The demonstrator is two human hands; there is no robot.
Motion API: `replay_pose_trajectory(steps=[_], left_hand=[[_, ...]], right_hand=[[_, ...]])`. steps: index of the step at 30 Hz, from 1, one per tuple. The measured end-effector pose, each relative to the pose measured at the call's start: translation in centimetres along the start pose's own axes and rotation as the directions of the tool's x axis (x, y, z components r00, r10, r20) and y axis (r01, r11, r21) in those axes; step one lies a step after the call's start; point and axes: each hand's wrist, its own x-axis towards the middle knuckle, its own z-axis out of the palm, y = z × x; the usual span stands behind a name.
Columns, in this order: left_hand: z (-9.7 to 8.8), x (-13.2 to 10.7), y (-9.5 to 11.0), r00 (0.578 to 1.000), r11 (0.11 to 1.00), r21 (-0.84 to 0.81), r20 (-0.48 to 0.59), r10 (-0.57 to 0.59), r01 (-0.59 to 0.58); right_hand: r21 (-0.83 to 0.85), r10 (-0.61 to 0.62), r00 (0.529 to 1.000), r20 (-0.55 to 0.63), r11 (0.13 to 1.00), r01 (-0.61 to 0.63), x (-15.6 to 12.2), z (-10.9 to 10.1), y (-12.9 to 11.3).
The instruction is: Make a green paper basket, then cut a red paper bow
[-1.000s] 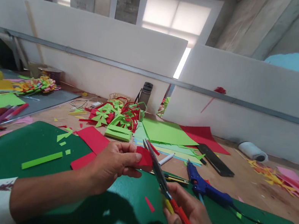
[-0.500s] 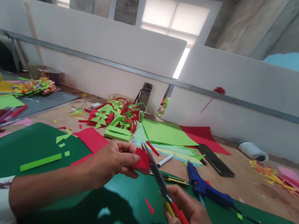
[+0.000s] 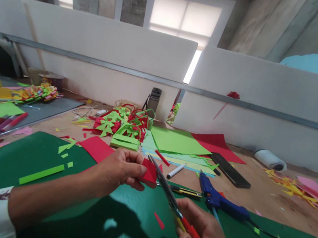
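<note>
Between thumb and fingers, my left hand point(image 3: 127, 169) pinches a small folded piece of red paper point(image 3: 149, 172). My right hand point(image 3: 199, 232) grips a pair of scissors point(image 3: 169, 192) with red and yellow handles, its fingers wrapped around them. The blades lie close together along the right edge of the red paper, where a thin sliver of red shows beyond them. Below the hands, a red paper scrap point(image 3: 158, 220) rests on the green mat point(image 3: 115, 226). Behind my left hand lies a larger red paper sheet point(image 3: 96, 148).
A blue glue gun point(image 3: 220, 201) with its cord lies at right, near a black phone point(image 3: 230, 170). A cutter knife point(image 3: 186, 191) and a marker point(image 3: 176, 171) lie behind the scissors. Green-and-red paper pieces point(image 3: 124, 123) are heaped before a dark bottle point(image 3: 153, 101).
The scissor blades have closed along the red paper's right edge, and a sliver now stands off beyond them. Both hands stay nearly in place.
</note>
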Motion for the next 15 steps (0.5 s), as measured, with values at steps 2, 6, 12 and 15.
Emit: replay_pose_trajectory(steps=[2, 6, 12, 15], left_hand=[[-0.1, 0.1, 0.0, 1.0, 1.0, -0.003, -0.004, -0.008, 0.008], [-0.2, 0.2, 0.0, 1.0, 1.0, -0.017, 0.003, -0.01, 0.01], [0.0, 0.1, 0.5, 0.999, 0.999, 0.034, -0.02, -0.037, 0.038], [0.1, 0.1, 0.7, 0.997, 0.997, 0.056, -0.045, -0.055, 0.057]], right_hand=[[-0.003, 0.006, 1.0, -0.006, 1.0, -0.006, 0.0, 0.0, 0.1], [0.021, 0.038, 0.999, 0.014, 0.999, -0.038, 0.1, -0.1, -0.5], [0.045, 0.049, 0.998, 0.044, 0.998, -0.051, 0.2, 0.0, -1.4], [0.037, 0.056, 0.997, 0.048, 0.998, -0.058, 0.2, -0.1, -1.5]])
